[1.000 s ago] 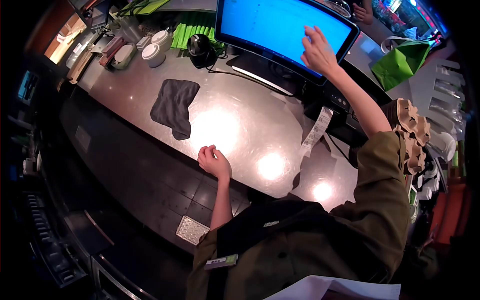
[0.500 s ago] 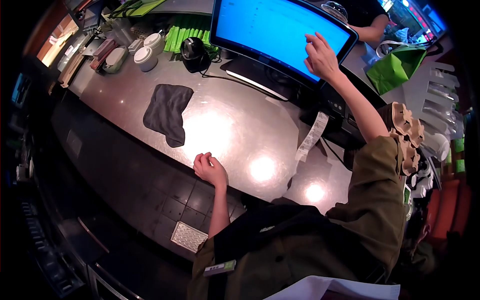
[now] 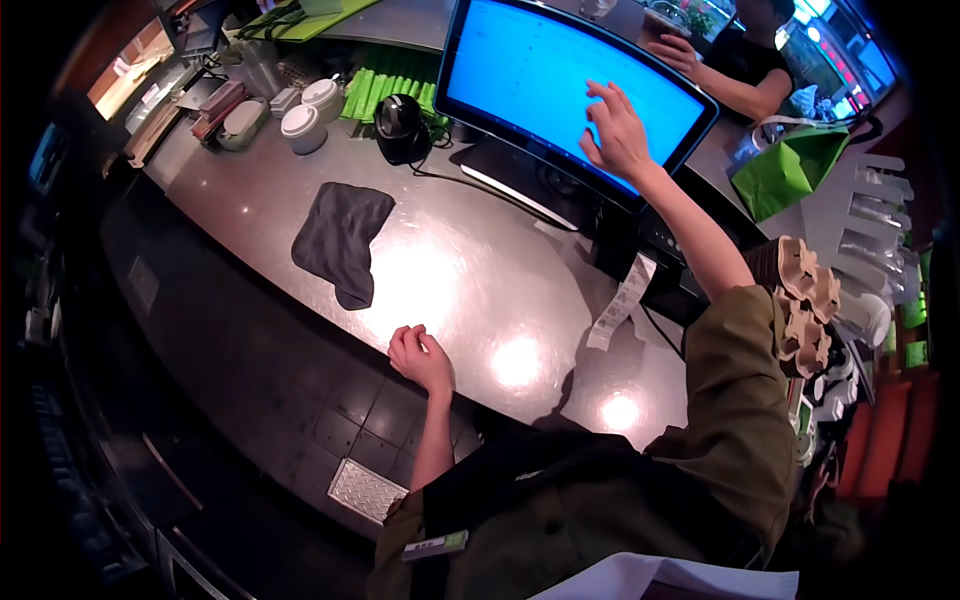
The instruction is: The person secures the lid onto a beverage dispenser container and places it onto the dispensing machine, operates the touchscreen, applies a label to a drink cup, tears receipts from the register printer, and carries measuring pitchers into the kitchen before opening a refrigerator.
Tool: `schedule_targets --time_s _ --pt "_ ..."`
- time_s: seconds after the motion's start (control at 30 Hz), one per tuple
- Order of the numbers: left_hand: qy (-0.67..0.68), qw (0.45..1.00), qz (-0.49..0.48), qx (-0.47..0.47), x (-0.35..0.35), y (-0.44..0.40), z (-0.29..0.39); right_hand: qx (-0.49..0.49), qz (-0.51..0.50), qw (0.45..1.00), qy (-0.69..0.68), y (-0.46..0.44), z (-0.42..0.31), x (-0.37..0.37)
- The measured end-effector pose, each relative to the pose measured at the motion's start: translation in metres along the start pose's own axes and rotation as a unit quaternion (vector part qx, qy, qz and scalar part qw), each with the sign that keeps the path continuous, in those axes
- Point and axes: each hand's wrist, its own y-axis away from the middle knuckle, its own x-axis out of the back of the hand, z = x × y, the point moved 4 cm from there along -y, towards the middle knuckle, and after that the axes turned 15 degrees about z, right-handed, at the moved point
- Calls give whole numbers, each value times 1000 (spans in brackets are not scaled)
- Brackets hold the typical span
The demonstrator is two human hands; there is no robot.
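My right hand [image 3: 615, 135] is raised in front of the lit blue touchscreen monitor [image 3: 530, 75], fingers apart and nothing in them. Whether a fingertip touches the glass I cannot tell. Low at the counter's front edge is my left hand [image 3: 421, 360], its fingers curled in loosely with nothing visible in them. A crumpled dark grey cloth [image 3: 338, 240] lies on the metal counter [image 3: 480, 270], beyond my left hand. Below the monitor, a printed paper strip [image 3: 622, 302] hangs from a black printer [image 3: 665, 262].
Behind the cloth stand a black scanner [image 3: 401, 128], white lidded tubs [image 3: 303, 130] and green-wrapped packets [image 3: 385, 92]. Cardboard cup carriers [image 3: 800, 300] are stacked at right, near a green bag [image 3: 790, 170]. Across the counter, a person [image 3: 745, 75] holds a cup.
My right hand has shifted left across the screen, and its fingers have spread. The view has tilted up slightly, showing more of the person opposite. My left hand stays by the counter edge.
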Motion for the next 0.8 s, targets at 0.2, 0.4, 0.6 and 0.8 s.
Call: schedule_targets --time_s 0.2,0.4,0.6,0.8 --pt "14 1000 8 1 0 0 -2 29 35 999 26 -53 3 -61" --pt "18 1000 22 -1 0 1 -3 -47 11 994 100 -60 -5 -88" --pt "25 999 21 -1 2 0 -1 -88 -51 994 42 -5 -56 -77" --pt "22 1000 11 0 0 4 -2 -138 -42 978 152 25 -62 -65"
